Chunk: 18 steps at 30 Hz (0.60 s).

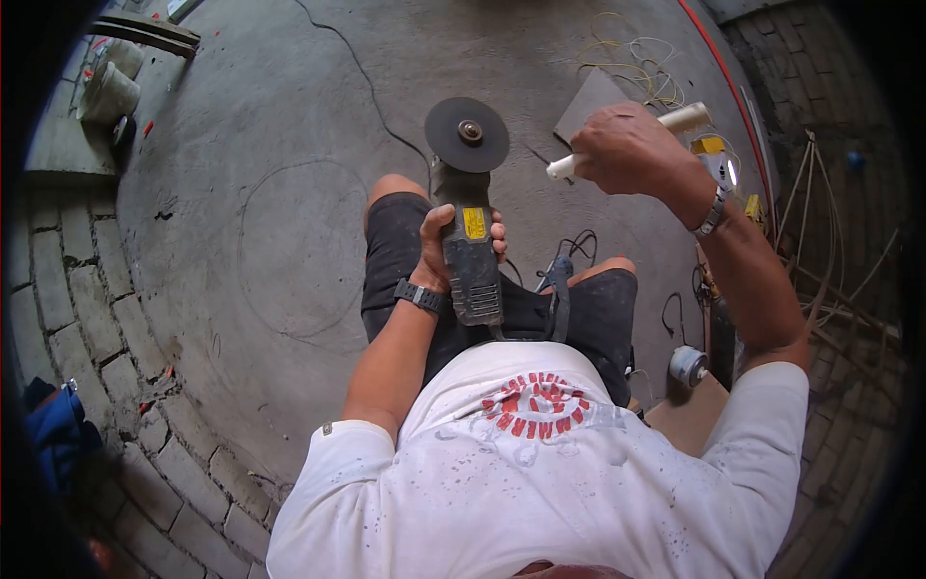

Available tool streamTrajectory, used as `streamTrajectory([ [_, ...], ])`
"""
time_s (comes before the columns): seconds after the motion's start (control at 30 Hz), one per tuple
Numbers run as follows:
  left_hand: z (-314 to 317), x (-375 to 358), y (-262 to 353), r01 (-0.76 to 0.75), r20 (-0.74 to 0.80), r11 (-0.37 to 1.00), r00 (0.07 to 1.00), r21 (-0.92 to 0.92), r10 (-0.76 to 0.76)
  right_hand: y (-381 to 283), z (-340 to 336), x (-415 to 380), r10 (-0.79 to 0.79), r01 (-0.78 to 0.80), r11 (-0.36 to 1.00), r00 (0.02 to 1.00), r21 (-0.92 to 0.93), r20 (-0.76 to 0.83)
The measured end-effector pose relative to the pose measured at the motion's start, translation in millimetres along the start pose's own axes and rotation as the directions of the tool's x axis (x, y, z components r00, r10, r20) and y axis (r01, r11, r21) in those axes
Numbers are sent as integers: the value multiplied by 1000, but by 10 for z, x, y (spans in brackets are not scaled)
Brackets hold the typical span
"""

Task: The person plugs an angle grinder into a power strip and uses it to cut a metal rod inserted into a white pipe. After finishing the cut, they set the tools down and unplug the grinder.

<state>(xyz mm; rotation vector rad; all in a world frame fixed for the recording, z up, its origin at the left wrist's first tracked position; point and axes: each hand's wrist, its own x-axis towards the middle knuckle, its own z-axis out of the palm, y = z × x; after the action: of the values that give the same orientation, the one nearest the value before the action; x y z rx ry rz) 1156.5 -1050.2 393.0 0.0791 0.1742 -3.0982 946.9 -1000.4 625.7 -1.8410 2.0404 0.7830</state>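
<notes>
My left hand is wrapped round the body of an angle grinder, which points away from me above my lap. Its dark cutting disc faces up, with the nut showing at the centre. In my closed right hand is a white pipe-like piece, sticking out at both sides of the fist. This piece is apart from the disc, to its right. A black cord runs over the floor to behind the grinder head.
A grey tile lies beyond my right hand, near tangled yellow and white wires. To the right are a red hose and a white roll. Buckets stand far left by a block wall.
</notes>
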Motion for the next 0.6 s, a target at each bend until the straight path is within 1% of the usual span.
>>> streamTrajectory([
  [0.03, -3, -1, -6, 0, 2, 1000, 1000, 0, 0, 38, 48, -44, 26, -22, 998, 998, 60, -58],
  [0.07, -5, -3, -10, -4, -2, 1000, 1000, -8, 4, 85, 146, -94, 26, -23, 998, 998, 58, -58],
  [0.13, -5, -1, -11, -10, -3, 1000, 1000, -16, 10, 148, 407, -167, 18, 58, 972, 948, 230, -317],
  [0.17, -15, -1, -11, -13, 1, 1000, 1000, -14, 13, 134, 497, -172, 19, 57, 972, 948, 228, -318],
  [0.23, -5, -2, -10, -11, 8, 1000, 1000, -13, 11, 90, 643, -191, 191, -38, 906, 926, 422, -326],
  [0.27, 5, -8, -7, -4, 3, 1000, 1000, -16, 4, 64, 696, -199, 196, -44, 906, 925, 420, -326],
  [0.3, 19, -8, -5, 3, 0, 1000, 1000, -20, -3, 43, 738, -208, 283, -76, 803, 922, 591, -266],
  [0.33, 10, -10, -1, 9, 10, 1000, 1000, -21, -9, 39, 801, -221, 358, -108, 668, 914, 737, -191],
  [0.37, -14, -18, 7, 0, -3, 1000, 1000, -1, 0, 42, 928, -228, 369, -118, 670, 909, 733, -191],
  [0.43, -7, -21, 7, 10, -5, 1000, 1000, 20, -10, 40, 1239, -247, 439, -40, 459, 879, 887, -187],
  [0.47, 12, -36, -4, -2, -33, 1000, 999, 23, 3, 18, 1368, -266, 469, -31, 412, 864, 911, -182],
  [0.5, 34, -43, -11, -14, -63, 1000, 998, 26, 16, -45, 1386, -306, 484, -41, 410, 856, 911, -179],
  [0.53, 63, -43, -17, -33, -81, 997, 996, 63, 38, -131, 1393, -343, 551, -71, 242, 831, 968, -77],
  [0.57, 57, -38, -15, -18, -77, 998, 997, 64, 23, -176, 1417, -376, 597, -89, 64, 801, 994, 33],
  [0.6, 46, -37, -14, -21, -71, 999, 997, 50, 25, -182, 1444, -410, 592, -118, 21, 802, 993, 82],
])
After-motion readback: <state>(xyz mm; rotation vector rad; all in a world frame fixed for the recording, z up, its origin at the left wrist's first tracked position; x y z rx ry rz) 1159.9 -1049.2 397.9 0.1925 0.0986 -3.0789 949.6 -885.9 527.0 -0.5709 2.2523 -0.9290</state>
